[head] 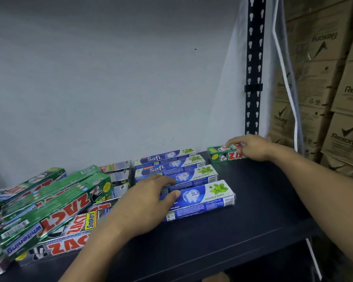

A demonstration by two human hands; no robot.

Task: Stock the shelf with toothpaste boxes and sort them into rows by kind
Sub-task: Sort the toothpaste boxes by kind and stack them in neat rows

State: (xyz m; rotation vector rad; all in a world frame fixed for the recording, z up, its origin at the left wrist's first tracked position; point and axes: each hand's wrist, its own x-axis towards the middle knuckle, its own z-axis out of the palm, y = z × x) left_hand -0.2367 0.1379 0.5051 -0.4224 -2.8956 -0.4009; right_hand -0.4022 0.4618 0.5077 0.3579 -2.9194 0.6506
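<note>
On black shelf (253, 200), pale wall (110, 78) behind — toothpaste boxes (204, 198); brown cartons (322, 58) beside.

Zact pile (49, 204) left; Safi row (171, 169) middle; 1 Zact box (220, 156) back right.
</note>
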